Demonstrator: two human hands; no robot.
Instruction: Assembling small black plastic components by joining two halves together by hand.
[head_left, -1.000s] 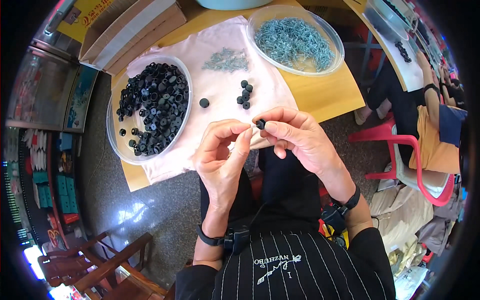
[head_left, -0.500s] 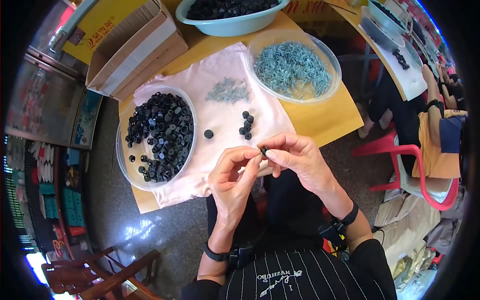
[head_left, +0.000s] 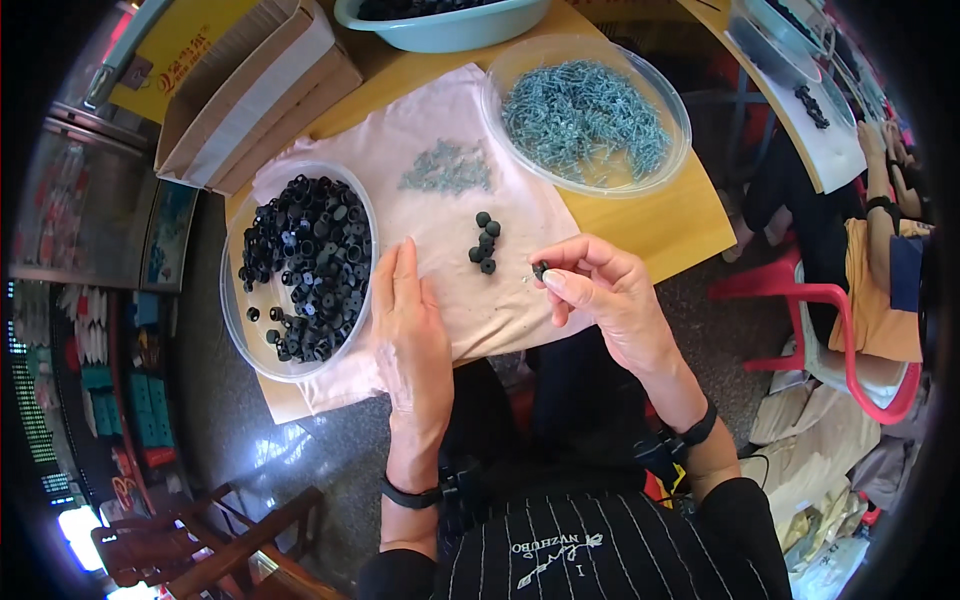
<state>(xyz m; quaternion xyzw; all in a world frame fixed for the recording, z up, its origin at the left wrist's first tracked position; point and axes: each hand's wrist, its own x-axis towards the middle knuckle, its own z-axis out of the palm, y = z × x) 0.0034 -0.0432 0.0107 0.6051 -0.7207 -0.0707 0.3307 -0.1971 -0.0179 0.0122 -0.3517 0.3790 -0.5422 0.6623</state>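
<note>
My right hand [head_left: 610, 295] pinches a small black cap [head_left: 541, 270] between thumb and fingers, above the near part of the pink cloth [head_left: 535, 220]. A thin, shiny bit shows beside the cap, perhaps a screw tip; it is too small to make out. On the cloth, palm down, my left hand [head_left: 408, 325] reaches forward with its fingers stretched out, beside the tub of black caps [head_left: 325, 255]. What lies under its fingertips is hidden. Between my hands rests a small cluster of round black caps [head_left: 487, 240]. Farther back, loose silvery screws [head_left: 447, 167] lie in a pile.
A round clear tub [head_left: 683, 140] of screws stands at the back right. Behind are a pale blue basin [head_left: 440, 35] of black parts and a cardboard box [head_left: 255, 100]. To the right, another person's arm [head_left: 877, 180] shows near a red plastic chair [head_left: 845, 330].
My left hand has left the right hand and moved left onto the cloth, covering where a single black cap lay. My right hand keeps its cap, nearly in place.
</note>
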